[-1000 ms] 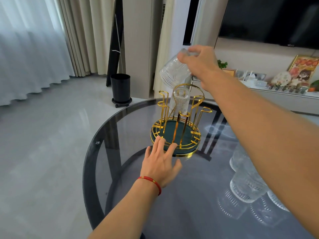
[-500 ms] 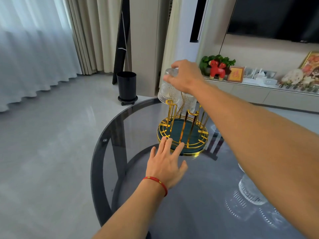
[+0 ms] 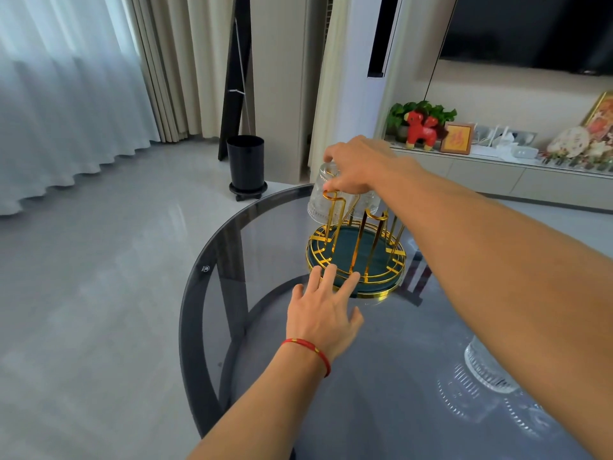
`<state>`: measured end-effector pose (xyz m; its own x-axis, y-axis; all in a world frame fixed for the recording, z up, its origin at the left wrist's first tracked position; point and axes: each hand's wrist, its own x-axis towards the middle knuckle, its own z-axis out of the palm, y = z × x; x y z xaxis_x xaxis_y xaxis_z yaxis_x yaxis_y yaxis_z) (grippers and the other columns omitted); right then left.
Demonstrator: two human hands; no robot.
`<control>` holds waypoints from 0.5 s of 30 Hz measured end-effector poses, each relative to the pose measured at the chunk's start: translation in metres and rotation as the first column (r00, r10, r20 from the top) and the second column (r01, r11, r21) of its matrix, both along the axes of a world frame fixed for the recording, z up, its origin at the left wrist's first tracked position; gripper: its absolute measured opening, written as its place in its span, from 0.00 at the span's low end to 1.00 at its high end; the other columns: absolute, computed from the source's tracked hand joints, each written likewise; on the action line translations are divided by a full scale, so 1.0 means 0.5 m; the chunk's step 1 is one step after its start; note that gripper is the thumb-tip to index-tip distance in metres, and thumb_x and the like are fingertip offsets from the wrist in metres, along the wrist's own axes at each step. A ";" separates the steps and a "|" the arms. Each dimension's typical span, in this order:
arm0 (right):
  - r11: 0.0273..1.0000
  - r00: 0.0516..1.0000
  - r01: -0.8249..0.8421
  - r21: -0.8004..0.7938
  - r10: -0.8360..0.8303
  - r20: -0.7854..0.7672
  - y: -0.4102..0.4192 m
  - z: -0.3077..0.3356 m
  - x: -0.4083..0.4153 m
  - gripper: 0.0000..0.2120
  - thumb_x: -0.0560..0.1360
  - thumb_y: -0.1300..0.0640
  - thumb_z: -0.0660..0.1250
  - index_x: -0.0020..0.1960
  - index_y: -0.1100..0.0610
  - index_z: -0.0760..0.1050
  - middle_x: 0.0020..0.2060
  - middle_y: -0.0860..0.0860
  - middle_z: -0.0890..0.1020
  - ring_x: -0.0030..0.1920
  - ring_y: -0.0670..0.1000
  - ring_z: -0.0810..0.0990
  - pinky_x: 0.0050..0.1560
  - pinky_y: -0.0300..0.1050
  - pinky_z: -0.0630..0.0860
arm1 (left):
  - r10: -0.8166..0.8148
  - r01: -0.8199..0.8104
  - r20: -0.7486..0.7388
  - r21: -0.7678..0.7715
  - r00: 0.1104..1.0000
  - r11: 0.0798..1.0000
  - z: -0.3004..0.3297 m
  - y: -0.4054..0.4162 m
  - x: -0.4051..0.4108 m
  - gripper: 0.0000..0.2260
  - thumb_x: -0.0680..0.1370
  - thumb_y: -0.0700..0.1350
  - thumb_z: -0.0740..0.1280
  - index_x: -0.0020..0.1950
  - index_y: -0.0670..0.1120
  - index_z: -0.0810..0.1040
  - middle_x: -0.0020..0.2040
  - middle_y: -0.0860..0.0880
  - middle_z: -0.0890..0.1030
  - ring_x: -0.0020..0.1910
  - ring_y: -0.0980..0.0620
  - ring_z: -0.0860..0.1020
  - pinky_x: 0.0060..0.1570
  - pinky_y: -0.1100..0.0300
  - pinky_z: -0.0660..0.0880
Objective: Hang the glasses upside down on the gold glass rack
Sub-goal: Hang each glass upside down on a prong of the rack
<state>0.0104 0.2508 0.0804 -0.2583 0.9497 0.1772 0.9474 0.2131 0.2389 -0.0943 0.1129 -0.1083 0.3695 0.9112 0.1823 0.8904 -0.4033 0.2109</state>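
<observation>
The gold glass rack (image 3: 356, 257) with a dark green base stands on the round glass table (image 3: 212, 260). My right hand (image 3: 361, 166) grips the bottom of a ribbed clear glass (image 3: 323, 197), held upside down over a gold prong at the rack's far left. A second upside-down glass (image 3: 370, 202) hangs behind it, mostly hidden by my wrist. My left hand (image 3: 323, 313) lies flat with fingers spread, its fingertips touching the rack's near rim. Another clear glass (image 3: 487, 373) stands on the table at the right, partly hidden under my right forearm.
A black bin (image 3: 245, 164) stands on the floor beyond the table. A low cabinet (image 3: 497, 177) at the back right carries a red toy figure, a plant and frames. Curtains hang at the left.
My right hand has lowered the glass from above the rack down onto a prong at the far left. My left hand has stayed at the rack's base.
</observation>
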 end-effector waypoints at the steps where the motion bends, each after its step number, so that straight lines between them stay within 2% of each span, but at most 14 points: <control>1: 1.000 1.000 0.001 -0.011 -0.001 0.022 0.002 -0.001 0.000 0.30 0.76 0.38 0.70 0.72 0.51 0.71 0.62 0.56 0.81 0.61 0.60 0.78 0.50 0.53 0.71 | -0.002 0.002 -0.004 0.005 1.000 1.000 0.000 0.000 -0.001 0.27 0.83 0.60 0.54 0.81 0.59 0.54 0.81 0.46 0.59 0.79 0.42 0.55 0.72 0.41 0.65; 6: 0.996 1.000 0.019 -0.090 -0.020 -0.011 -0.008 0.014 -0.001 0.32 0.75 0.40 0.72 0.75 0.48 0.68 0.67 0.55 0.77 0.65 0.62 0.77 0.60 0.61 0.76 | -0.001 0.002 -0.026 0.020 1.000 1.000 0.005 0.000 -0.004 0.27 0.83 0.59 0.54 0.81 0.59 0.54 0.81 0.45 0.59 0.79 0.41 0.56 0.70 0.41 0.65; 8: 0.998 0.999 -0.007 -0.070 0.005 -0.034 -0.020 0.016 0.008 0.30 0.77 0.42 0.71 0.75 0.49 0.70 0.68 0.55 0.78 0.65 0.61 0.77 0.60 0.59 0.76 | -0.003 0.004 -0.033 0.021 0.999 1.000 0.008 -0.003 -0.003 0.27 0.82 0.58 0.55 0.81 0.58 0.54 0.81 0.45 0.59 0.78 0.41 0.57 0.70 0.41 0.67; 11: 0.998 0.985 -0.067 0.015 0.069 -0.159 -0.055 0.005 0.037 0.23 0.80 0.48 0.67 0.73 0.53 0.72 0.68 0.56 0.78 0.66 0.58 0.76 0.62 0.56 0.74 | -0.016 0.018 -0.047 0.031 0.999 0.999 0.010 -0.011 -0.001 0.30 0.82 0.55 0.59 0.82 0.56 0.53 0.81 0.44 0.58 0.77 0.42 0.60 0.67 0.42 0.69; 13: 0.992 0.955 -0.085 0.095 0.108 -0.277 -0.095 -0.004 0.069 0.24 0.81 0.53 0.64 0.75 0.55 0.69 0.72 0.56 0.73 0.71 0.57 0.72 0.70 0.57 0.71 | -0.024 0.026 -0.054 0.026 0.998 0.999 0.015 -0.017 0.002 0.31 0.81 0.54 0.61 0.82 0.55 0.52 0.81 0.43 0.56 0.77 0.42 0.59 0.67 0.43 0.69; 15: 0.976 0.923 -0.083 0.201 0.151 -0.353 -0.141 -0.011 0.109 0.26 0.80 0.56 0.64 0.77 0.57 0.66 0.75 0.56 0.68 0.73 0.57 0.69 0.71 0.57 0.70 | -0.019 0.020 -0.050 0.022 0.999 1.000 0.025 -0.025 0.009 0.31 0.81 0.54 0.63 0.82 0.55 0.53 0.81 0.43 0.55 0.78 0.41 0.59 0.69 0.42 0.68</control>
